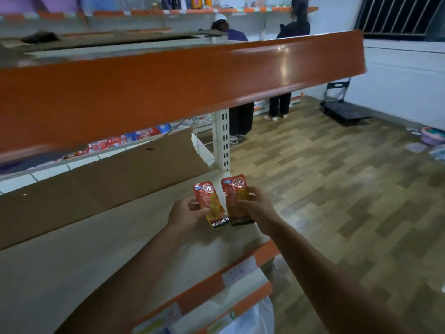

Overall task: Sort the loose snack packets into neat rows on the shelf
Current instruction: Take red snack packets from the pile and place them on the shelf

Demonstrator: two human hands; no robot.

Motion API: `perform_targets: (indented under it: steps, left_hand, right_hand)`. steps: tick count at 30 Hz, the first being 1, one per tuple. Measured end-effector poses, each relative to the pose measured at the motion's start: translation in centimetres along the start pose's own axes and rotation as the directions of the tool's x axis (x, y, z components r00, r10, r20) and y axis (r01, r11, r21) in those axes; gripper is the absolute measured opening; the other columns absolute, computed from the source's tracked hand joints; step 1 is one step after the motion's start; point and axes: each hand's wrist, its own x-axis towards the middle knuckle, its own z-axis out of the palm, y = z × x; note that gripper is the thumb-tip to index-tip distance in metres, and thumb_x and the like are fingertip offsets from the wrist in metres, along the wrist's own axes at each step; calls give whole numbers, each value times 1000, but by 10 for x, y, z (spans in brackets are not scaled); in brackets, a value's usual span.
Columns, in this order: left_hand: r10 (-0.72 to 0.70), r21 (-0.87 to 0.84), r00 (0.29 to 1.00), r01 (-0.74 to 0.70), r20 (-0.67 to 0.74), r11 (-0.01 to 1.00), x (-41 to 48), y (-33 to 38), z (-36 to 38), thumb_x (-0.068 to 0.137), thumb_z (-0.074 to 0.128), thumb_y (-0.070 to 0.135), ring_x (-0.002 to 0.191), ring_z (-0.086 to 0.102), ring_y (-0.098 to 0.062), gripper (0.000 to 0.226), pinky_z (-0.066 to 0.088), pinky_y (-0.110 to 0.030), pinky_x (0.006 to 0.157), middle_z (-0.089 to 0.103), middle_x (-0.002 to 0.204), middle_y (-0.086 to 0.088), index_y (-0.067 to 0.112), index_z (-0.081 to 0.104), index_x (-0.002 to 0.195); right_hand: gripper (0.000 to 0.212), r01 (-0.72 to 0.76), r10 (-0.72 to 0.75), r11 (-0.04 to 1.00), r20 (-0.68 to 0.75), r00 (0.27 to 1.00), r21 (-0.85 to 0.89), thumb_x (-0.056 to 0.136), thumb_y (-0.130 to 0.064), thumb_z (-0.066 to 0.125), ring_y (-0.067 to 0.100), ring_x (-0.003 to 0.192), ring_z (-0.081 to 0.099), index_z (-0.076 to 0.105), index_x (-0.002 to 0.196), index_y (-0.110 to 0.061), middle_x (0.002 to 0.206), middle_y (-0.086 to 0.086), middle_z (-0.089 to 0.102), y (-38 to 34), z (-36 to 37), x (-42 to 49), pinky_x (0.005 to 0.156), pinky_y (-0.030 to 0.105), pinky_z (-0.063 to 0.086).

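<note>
Two red and yellow snack packets lie side by side near the right end of a pale shelf (96, 249). My left hand (185, 214) pinches the left packet (212, 204) at its left edge. My right hand (257, 209) holds the right packet (234, 196), fingers over its right half. Both packets stand lengthwise, with their dark bottom bands toward me. Whether they rest flat on the shelf or hover just above it I cannot tell.
A brown cardboard sheet (96, 184) leans along the shelf's back. An orange shelf front (168, 88) hangs overhead. A white upright post (222, 141) stands just behind the packets. Two people (292, 27) stand at far shelves. A flat trolley (344, 112) sits on the wood floor.
</note>
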Motion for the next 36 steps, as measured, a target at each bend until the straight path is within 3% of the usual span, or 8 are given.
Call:
perform_targets:
  steps: [5, 7, 11, 16, 20, 27, 30, 36]
  left_hand:
    - [-24, 127, 995, 37, -98, 991, 30, 10, 20, 76, 78, 9, 97, 64, -21, 49, 50, -34, 92, 69, 107, -10, 5, 60, 121]
    - [-23, 160, 989, 47, -147, 986, 38, 14, 28, 74, 79, 11, 98, 64, -22, 60, 51, -36, 91, 69, 102, -7, 9, 55, 128]
    - [-15, 201, 982, 53, -188, 978, 47, 21, 40, 75, 77, 10, 90, 63, -17, 69, 47, -26, 78, 66, 91, -2, 19, 46, 136]
    - [-11, 200, 976, 56, -219, 978, 56, 30, 51, 78, 74, 5, 91, 63, -18, 52, 53, -32, 86, 68, 102, -9, 16, 58, 126]
    - [24, 271, 971, 42, -237, 962, 65, 35, 57, 81, 71, 6, 92, 59, -13, 41, 50, -28, 90, 67, 109, -8, 14, 64, 120]
    - [58, 366, 966, 40, -253, 930, 82, 36, 62, 82, 69, 9, 108, 62, -20, 38, 47, -35, 99, 68, 117, -7, 13, 66, 120]
    - [76, 421, 970, 30, -232, 907, 88, 34, 60, 83, 67, 10, 108, 63, -21, 38, 48, -36, 98, 67, 119, -7, 13, 65, 121]
    - [110, 475, 972, 3, -210, 880, 94, 34, 61, 84, 66, 10, 107, 63, -20, 37, 47, -33, 97, 67, 119, -6, 13, 65, 122]
  right_hand:
    - [53, -6, 10, 998, 71, 997, -63, 80, 9, 62, 29, 90, 68, 47, 128, -8, 108, 18, 64, -3, -4, 37, 72, 41, 59]
    - [58, -6, 16, 996, 121, 992, -87, 79, 6, 66, 29, 92, 68, 46, 130, -12, 111, 17, 64, 0, -8, 47, 77, 45, 59]
    - [62, 14, 9, 993, 184, 983, -121, 79, -4, 71, 26, 97, 66, 43, 130, -24, 114, 10, 62, -1, -20, 62, 81, 44, 58]
    - [62, 41, -5, 981, 189, 982, -187, 78, -3, 72, 20, 89, 67, 47, 131, -21, 110, 9, 65, -2, -23, 74, 74, 39, 60]
    - [62, 71, -18, 966, 212, 977, -248, 78, -9, 75, 13, 86, 64, 48, 132, -18, 110, 7, 64, -5, -23, 78, 58, 19, 53]
    - [64, 95, -19, 948, 244, 970, -302, 78, -5, 73, 17, 93, 62, 42, 134, -18, 117, 9, 60, -6, -27, 86, 59, 19, 50]
    - [64, 110, -23, 937, 255, 967, -332, 79, -5, 72, 19, 95, 62, 42, 134, -16, 119, 9, 60, -7, -27, 88, 69, 27, 55]
    - [56, 172, -56, 894, 277, 959, -414, 82, -8, 70, 5, 76, 53, 46, 132, -14, 111, 4, 57, -17, -27, 91, 51, 12, 42]
